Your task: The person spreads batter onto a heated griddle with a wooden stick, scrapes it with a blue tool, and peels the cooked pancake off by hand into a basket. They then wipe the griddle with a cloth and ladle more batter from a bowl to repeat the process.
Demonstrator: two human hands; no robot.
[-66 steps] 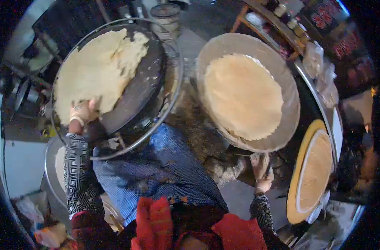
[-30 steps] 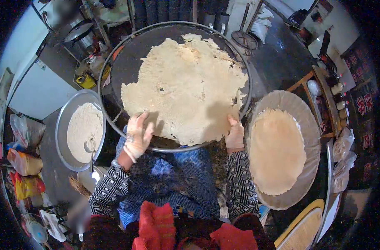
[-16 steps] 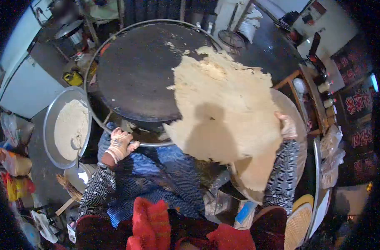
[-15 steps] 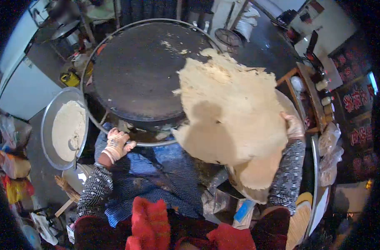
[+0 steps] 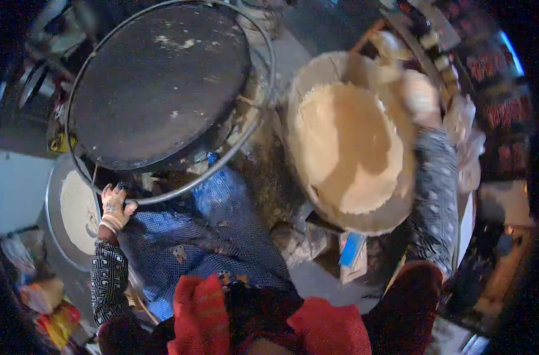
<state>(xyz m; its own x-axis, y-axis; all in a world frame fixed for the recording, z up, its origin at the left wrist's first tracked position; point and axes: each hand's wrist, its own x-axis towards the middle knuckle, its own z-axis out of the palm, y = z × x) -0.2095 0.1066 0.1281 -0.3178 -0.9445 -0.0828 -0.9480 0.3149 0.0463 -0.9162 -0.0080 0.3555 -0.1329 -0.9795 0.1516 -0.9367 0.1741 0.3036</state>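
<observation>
My left hand (image 5: 116, 209), in a thin pale glove, is closed on the metal ring (image 5: 207, 176) that runs around a round black griddle (image 5: 163, 83). Scraps of pale crust lie on the griddle. On the right, my gloved right hand (image 5: 421, 93) is smeared by motion beside the upper right rim of a large round tray (image 5: 317, 204). Whether its fingers hold anything cannot be made out. Thin pale flatbread (image 5: 340, 160) lies in this tray, partly in shadow.
A metal basin (image 5: 52, 204) of pale batter (image 5: 74, 213) stands at the left, with a utensil in it. A blue-topped box (image 5: 352, 249) is below the tray. Plastic bags (image 5: 468, 154) hang at the right. Blue mesh cloth (image 5: 222, 242) covers my lap.
The large flatbread sheet that my right hand held up beside the griddle is now down at the tray. My right hand has moved up, and the view has swung right.
</observation>
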